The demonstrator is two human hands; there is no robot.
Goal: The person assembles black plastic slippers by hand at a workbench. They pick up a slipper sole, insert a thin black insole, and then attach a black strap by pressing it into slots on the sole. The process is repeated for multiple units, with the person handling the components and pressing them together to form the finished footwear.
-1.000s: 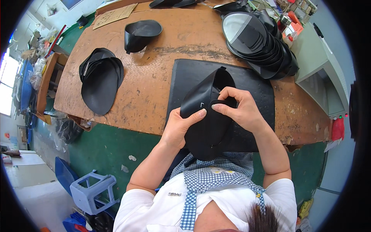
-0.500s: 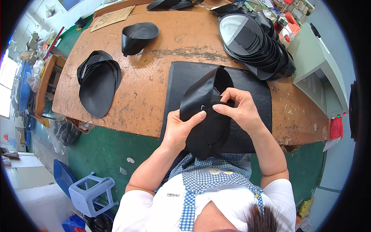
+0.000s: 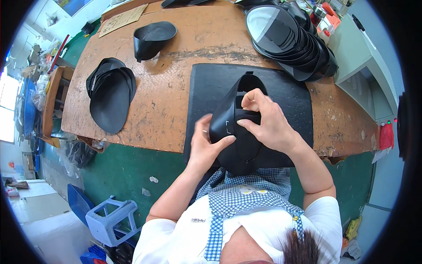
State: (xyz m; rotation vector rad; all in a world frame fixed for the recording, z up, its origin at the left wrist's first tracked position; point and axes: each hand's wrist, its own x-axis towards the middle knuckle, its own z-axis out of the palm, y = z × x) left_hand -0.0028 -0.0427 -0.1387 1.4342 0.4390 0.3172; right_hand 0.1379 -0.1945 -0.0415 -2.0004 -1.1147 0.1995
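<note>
A black leather shoe upper (image 3: 222, 118), curved into a loop with its opening facing away from me, is in both my hands above a black mat (image 3: 288, 90). My left hand (image 3: 204, 148) grips its left side, thumb on top near small white corner marks and fingers round the outer edge. On the upper's right side, my right hand (image 3: 276, 127) pinches a black strip or flap at the opening between thumb and curled fingers. The upper's lower end hangs toward my checked apron (image 3: 246, 193). Parts of its right side are hidden behind my right hand.
On the worn brown table (image 3: 162, 101), a small stack of black uppers (image 3: 110, 105) lies left and a single upper (image 3: 151, 39) stands farther back. A tall pile of black uppers (image 3: 288, 44) is at the far right, beside a pale green cabinet (image 3: 362, 61). A blue stool (image 3: 110, 220) stands lower left.
The upper has turned slightly and its opening shows wider. My left hand has shifted lower along its side, its fingers looser. My right fingers have moved up and left at the strip.
</note>
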